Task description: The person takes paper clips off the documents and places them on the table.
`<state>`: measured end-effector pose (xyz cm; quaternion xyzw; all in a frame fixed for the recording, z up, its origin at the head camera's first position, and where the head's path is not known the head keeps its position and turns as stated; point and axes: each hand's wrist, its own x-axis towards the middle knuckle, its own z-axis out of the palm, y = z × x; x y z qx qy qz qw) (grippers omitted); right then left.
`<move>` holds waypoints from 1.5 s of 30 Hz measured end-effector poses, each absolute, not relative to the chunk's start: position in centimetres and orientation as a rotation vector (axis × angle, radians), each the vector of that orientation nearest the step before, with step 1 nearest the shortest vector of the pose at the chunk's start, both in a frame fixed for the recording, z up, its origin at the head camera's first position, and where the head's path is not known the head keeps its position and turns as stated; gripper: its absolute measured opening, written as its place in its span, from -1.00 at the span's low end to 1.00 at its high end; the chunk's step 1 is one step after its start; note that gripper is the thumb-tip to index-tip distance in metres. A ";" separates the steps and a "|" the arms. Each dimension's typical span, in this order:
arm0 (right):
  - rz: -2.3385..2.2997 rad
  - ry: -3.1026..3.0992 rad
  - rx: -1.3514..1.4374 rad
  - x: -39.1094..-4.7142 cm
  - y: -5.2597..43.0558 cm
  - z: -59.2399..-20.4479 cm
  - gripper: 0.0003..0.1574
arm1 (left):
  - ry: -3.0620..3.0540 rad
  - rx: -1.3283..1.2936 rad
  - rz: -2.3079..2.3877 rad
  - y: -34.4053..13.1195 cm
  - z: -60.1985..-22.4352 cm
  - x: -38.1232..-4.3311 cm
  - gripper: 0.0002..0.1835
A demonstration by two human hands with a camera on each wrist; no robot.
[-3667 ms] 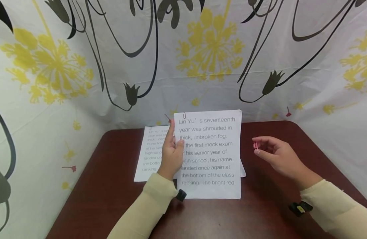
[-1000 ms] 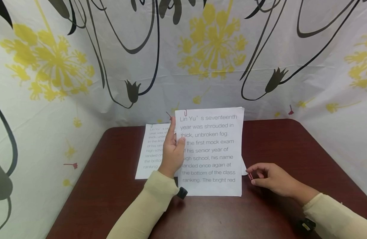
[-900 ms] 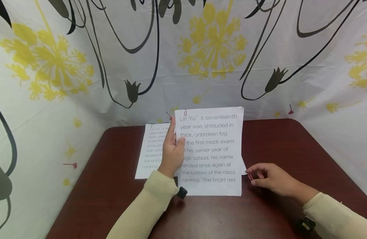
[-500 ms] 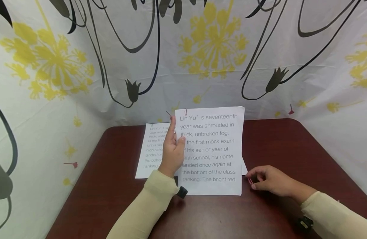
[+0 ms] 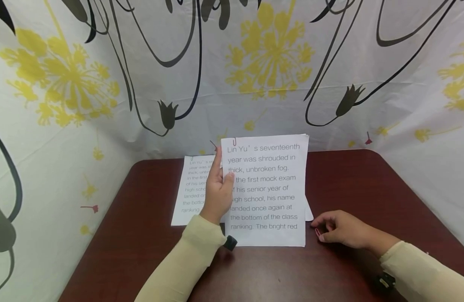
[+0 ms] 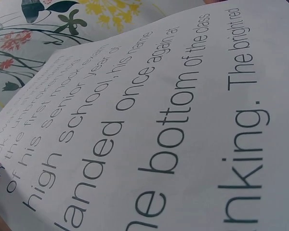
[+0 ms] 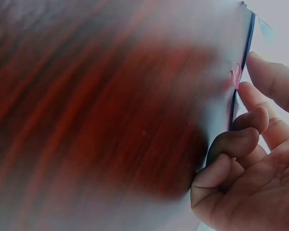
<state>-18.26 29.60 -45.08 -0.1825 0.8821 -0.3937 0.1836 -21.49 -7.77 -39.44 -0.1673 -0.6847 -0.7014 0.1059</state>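
My left hand (image 5: 217, 195) grips a stack of printed paper (image 5: 267, 201) at its left edge, thumb on the front. A red paper clip (image 5: 234, 141) sits on the stack's top edge. In the left wrist view the printed page (image 6: 149, 120) fills most of the picture, and only bits of the hand show. Low over the table at the right, my right hand (image 5: 346, 228) has a pink paper clip (image 5: 317, 232) between thumb and index fingertips. In the right wrist view that pink clip (image 7: 237, 76) shows right at the tabletop, the other fingers curled.
A second clipped stack of paper (image 5: 192, 197) lies on the table behind the held one, which partly hides it. The dark red-brown table (image 5: 352, 180) is backed by a white curtain (image 5: 216, 84) with yellow and dark flower prints.
My right hand has come down and left from above the table to its surface, with the pink paper clip at its fingertips. The left hand keeps holding the stack almost in place.
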 end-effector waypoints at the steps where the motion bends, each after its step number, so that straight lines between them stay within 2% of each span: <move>1: -1.103 2.493 -0.512 -18.2 29.6 -45.0 -0.54 | -2.014 -0.495 -2.070 -7.8 -39.4 -21.5 -0.11; 6: -1.070 2.585 -0.518 -18.5 29.6 -43.7 -0.56 | -2.008 -0.505 -2.076 -7.7 -39.6 -21.7 -0.11; 16: -1.234 2.985 -0.579 -18.7 27.4 -37.9 -0.74 | -2.020 -0.504 -2.037 -7.9 -40.5 -22.4 -0.12; 29: -1.487 3.156 -0.682 -18.4 24.4 -33.2 -0.61 | -2.017 -0.513 -2.028 -7.9 -40.6 -22.4 -0.12; 37: -1.652 3.116 -0.855 -19.2 22.0 -30.3 -0.59 | -2.016 -0.494 -2.032 -8.0 -40.6 -22.4 -0.10; 45: -1.526 3.119 -1.043 -20.7 19.4 -29.5 -0.56 | -2.008 -0.515 -2.031 -7.8 -40.5 -22.3 -0.11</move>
